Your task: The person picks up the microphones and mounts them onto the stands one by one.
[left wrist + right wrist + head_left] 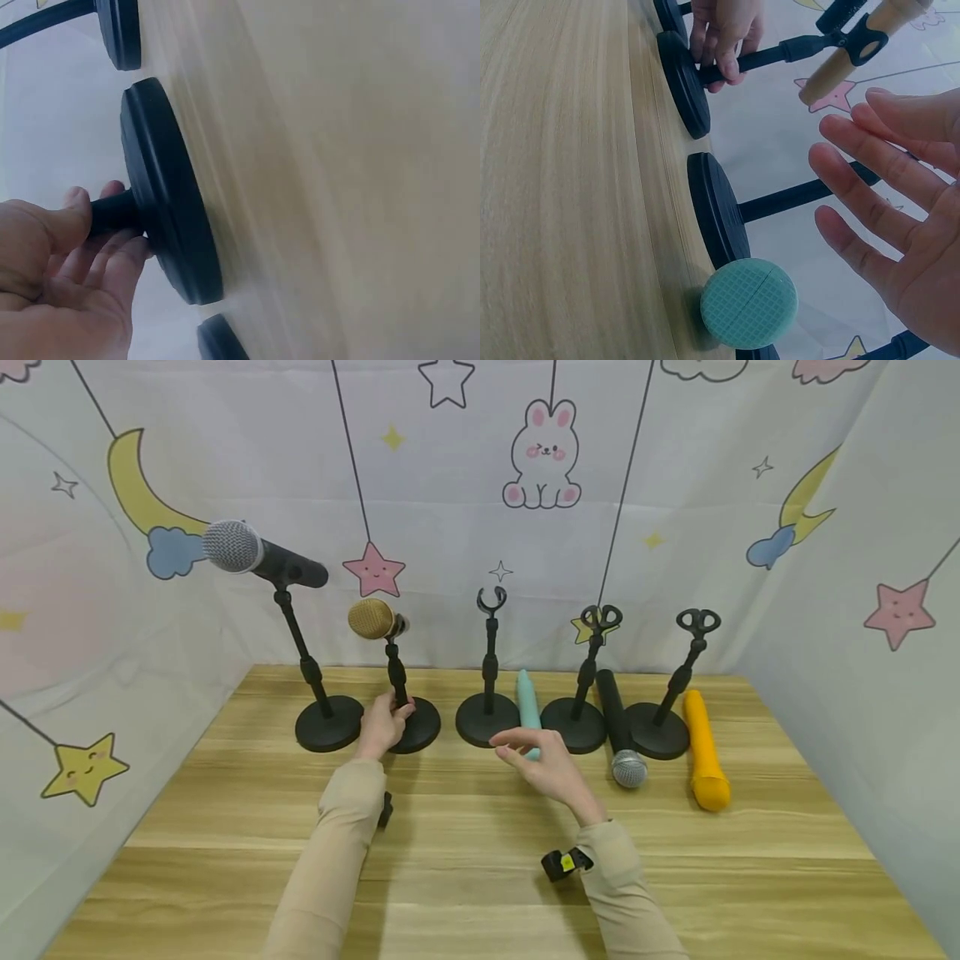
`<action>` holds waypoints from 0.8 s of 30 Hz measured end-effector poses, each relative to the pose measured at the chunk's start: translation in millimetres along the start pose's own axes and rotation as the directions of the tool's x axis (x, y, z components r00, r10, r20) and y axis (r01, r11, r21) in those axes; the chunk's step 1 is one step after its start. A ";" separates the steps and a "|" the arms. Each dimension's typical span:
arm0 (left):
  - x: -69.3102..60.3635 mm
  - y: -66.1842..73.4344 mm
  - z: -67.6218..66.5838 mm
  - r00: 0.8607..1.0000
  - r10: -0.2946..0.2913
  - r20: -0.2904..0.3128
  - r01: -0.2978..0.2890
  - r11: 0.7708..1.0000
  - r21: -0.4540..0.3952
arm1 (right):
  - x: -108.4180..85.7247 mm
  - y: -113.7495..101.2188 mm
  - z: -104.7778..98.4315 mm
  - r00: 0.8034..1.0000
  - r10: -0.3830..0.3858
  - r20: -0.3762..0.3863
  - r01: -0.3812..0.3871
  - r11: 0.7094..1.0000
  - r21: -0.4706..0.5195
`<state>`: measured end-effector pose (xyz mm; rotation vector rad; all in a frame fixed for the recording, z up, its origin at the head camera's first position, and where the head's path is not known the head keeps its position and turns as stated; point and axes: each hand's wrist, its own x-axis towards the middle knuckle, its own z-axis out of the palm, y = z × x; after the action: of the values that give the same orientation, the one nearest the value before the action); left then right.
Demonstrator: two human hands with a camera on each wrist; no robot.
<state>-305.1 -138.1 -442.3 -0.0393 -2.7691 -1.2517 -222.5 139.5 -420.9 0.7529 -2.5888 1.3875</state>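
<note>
My left hand (381, 725) grips the lower pole of a black microphone stand (397, 675), just above its round base. A gold microphone (372, 619) sits in that stand's clip. In the left wrist view, the left hand's thumb and fingers curl round the pole near the stand base (169, 195). Over the table, my right hand (553, 770) hovers with loosely bent fingers and holds nothing. Nearest to it lies a turquoise microphone (528, 700), partly hidden behind the hand; its round head (750, 304) shows in the right wrist view.
At far left, another stand (309, 668) carries a black microphone with a silver head (234, 547). Three stands with unfilled clips, the middle stand (490, 672) among them, reach rightward. A black microphone (628, 768) and an orange microphone (703, 752) lie on the wooden table (480, 877).
</note>
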 end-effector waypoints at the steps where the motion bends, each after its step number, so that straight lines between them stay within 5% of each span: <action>1: 1.4 -0.6 0.5 1.000 0.001 -0.005 -0.001 1.000 0.001 | 0.0 0.0 0.0 1.000 -0.001 0.001 0.001 1.000 -0.002; 12: 13.2 -5.0 -0.7 0.999 0.032 -0.016 -0.031 0.998 0.046 | -0.4 0.7 -0.3 1.000 -0.013 -0.004 0.013 1.000 -0.012; 24: 9.3 0.8 3.2 0.999 -0.028 -0.024 0.029 0.998 0.063 | -1.3 2.7 -1.3 0.995 0.044 -0.091 -0.046 0.999 -0.021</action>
<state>-314.6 -135.3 -442.9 0.0196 -2.7967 -1.1625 -222.9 142.3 -422.6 0.6174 -2.5625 1.3675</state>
